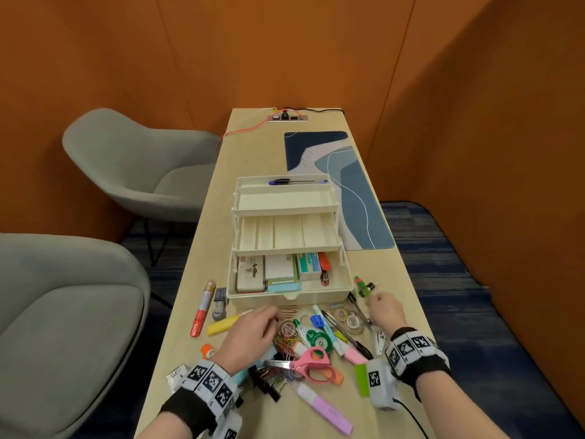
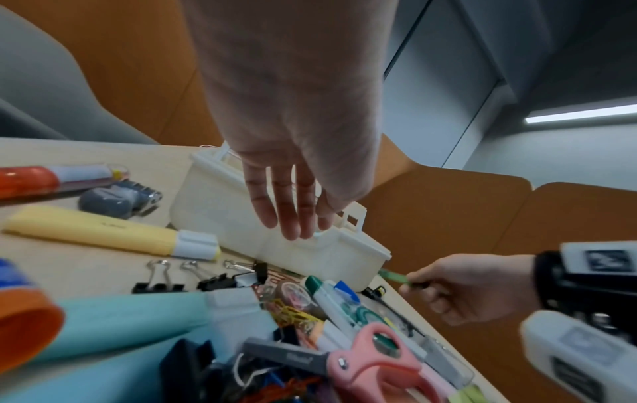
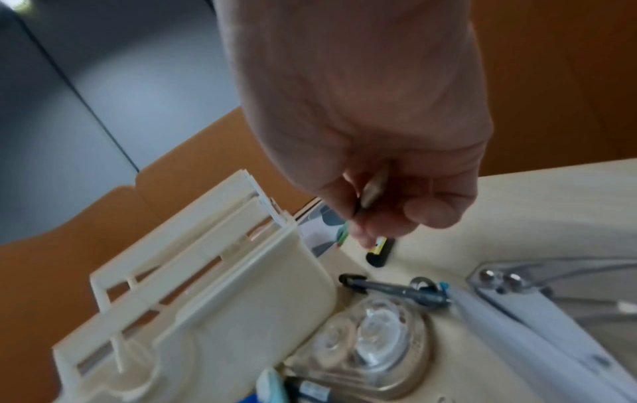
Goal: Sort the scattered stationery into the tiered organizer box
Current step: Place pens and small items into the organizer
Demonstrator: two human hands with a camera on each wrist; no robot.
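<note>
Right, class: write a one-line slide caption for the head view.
Two hands hover over scattered stationery in front of an open tiered organizer box.

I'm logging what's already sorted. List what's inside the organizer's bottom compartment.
The bottom compartment holds an Artline tin, white note pads, a green-and-white box and an orange-capped item. The middle tray overhangs its rear, hiding anything there.

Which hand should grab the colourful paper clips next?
Left. The left grip is right beside the paper clips, with straight, empty fingers. The right grip is farther away, across the pile, and is already pinching a thin green stick.
</note>
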